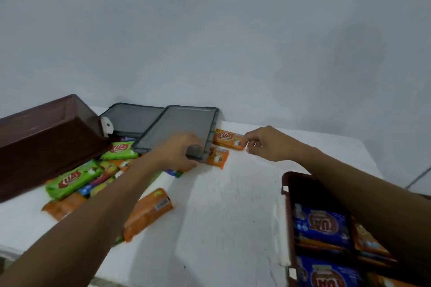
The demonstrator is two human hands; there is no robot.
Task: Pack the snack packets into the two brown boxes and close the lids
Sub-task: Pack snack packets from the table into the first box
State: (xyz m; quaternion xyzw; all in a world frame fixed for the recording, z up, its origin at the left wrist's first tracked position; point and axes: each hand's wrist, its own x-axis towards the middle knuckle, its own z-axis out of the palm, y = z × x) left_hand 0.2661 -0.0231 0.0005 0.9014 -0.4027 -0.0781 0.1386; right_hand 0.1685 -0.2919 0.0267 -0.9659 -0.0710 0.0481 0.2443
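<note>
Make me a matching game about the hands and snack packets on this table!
Things:
1. left hand
2. right hand
3. blue packets
4. green packet

Places:
A. inside the right brown box
B. grips the grey lid at its corner
C. pinches an orange packet
D. lies by the tilted left brown box

Pairs: 1-B, 2-C, 3-A, 4-D

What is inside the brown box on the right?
Two blue packets and orange packets lie in the box. The right forearm covers its right part, so what lies there cannot be seen.
</note>
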